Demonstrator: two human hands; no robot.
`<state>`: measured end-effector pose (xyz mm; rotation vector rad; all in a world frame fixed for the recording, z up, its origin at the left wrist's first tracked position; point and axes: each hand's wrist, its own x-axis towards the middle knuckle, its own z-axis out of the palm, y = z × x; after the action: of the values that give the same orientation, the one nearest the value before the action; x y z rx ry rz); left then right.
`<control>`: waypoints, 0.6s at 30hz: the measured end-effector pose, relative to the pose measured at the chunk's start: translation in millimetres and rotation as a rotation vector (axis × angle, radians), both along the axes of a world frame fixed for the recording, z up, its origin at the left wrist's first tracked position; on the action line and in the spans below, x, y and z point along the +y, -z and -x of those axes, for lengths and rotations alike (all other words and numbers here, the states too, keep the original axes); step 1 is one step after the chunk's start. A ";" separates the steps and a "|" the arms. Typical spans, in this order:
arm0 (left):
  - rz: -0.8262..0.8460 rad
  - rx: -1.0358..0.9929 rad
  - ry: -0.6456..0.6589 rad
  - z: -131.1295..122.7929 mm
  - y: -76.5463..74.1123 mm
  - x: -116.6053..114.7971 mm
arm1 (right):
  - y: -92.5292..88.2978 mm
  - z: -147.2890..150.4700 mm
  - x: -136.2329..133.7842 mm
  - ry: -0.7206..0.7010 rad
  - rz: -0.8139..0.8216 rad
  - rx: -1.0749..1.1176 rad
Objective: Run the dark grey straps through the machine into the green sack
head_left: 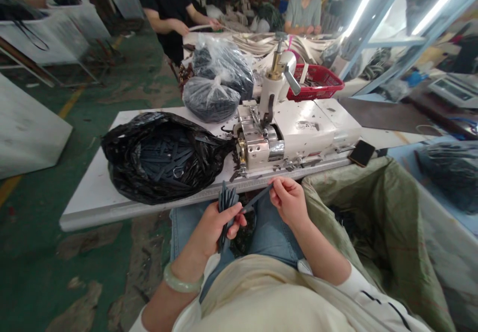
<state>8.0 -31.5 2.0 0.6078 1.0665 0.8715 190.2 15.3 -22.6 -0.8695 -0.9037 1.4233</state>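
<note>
My left hand (220, 222) is closed around a bundle of dark blue-grey strips (227, 202), above my lap in front of the table edge. Between the fingertips of my right hand (287, 197) is the end of a single dark strip (257, 198), which slants down to the fingers of my left hand. Just beyond my hands stands a white and metal machine (261, 145). To its left an open black plastic bag (123, 172) lies on the white table (89, 200), with many similar strips inside.
Clear bags (212, 98) of dark material sit behind the black bag. A red basket (317, 80) stands behind the machine. On the right are a dark pad (361, 153) and a large green sack (396, 212). Two people work across the table.
</note>
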 end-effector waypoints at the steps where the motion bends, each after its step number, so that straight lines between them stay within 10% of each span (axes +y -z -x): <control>1: 0.031 -0.031 -0.001 -1.3 1.0 1.4 | 1.5 -2.8 -2.6 -0.011 -0.042 -0.036; 6: 0.003 -0.030 -0.098 -0.4 3.5 7.1 | 1.1 -31.2 -7.9 -0.342 -0.222 -0.149; 10: -0.134 0.125 -0.171 0.6 3.1 9.5 | -2.4 -43.0 -4.6 -0.721 -0.049 -0.092; 16: -0.234 0.314 -0.120 0.2 4.0 13.7 | 0.0 -9.9 6.3 -0.891 0.101 -0.362; 18: -0.228 0.307 -0.195 5.7 5.6 15.6 | 1.9 -2.1 21.3 -0.708 0.084 -0.374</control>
<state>2.2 -15.9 -3.6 0.8589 1.3295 1.1034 192.3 36.6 -24.5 -0.9419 -1.5478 1.9424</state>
